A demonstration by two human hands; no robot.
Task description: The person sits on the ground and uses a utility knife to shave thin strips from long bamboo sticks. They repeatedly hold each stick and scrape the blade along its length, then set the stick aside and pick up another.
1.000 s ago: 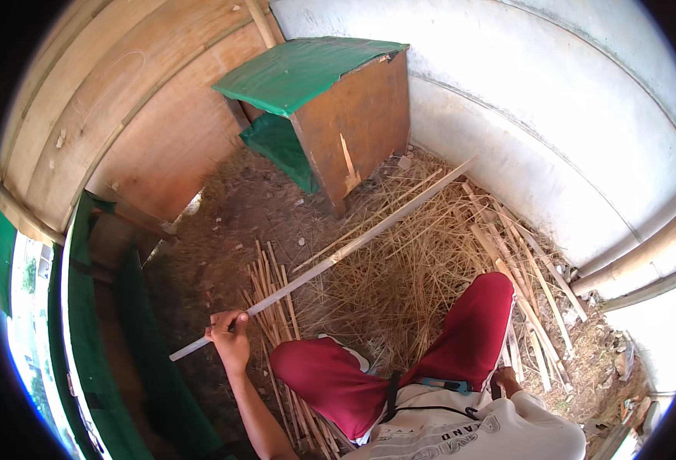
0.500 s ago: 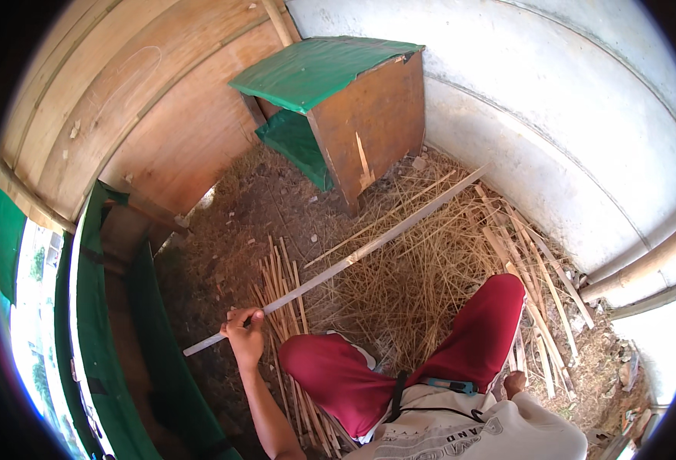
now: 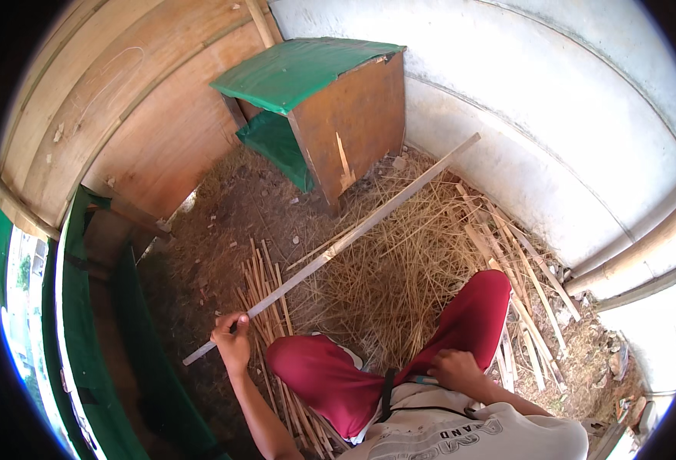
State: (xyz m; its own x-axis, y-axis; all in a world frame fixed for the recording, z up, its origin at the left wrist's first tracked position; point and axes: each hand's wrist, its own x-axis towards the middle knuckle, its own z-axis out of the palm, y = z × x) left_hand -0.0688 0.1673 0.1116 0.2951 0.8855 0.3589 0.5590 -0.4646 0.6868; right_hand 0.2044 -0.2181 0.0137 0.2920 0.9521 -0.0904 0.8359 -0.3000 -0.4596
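My left hand (image 3: 233, 343) grips a long pale bamboo strip (image 3: 346, 241) near its lower end; the strip slants up to the right, its far tip near the white wall. My right hand (image 3: 455, 369) rests at my waist by my red-trousered right thigh (image 3: 472, 322), fingers curled around a small blue-handled object that is mostly hidden. A bundle of thin split bamboo sticks (image 3: 265, 287) lies on the ground just beyond my left hand and runs under my left knee (image 3: 296, 360).
A wooden box with a green top (image 3: 319, 107) stands at the back against a plywood wall (image 3: 154, 130). Loose straw (image 3: 399, 261) and more bamboo slats (image 3: 522, 284) cover the ground by the white wall (image 3: 552, 138). A green frame (image 3: 77, 330) borders the left.
My view has shifted so the box and strip sit further right. My right hand has come into sight at my waist. The left hand still holds the strip.
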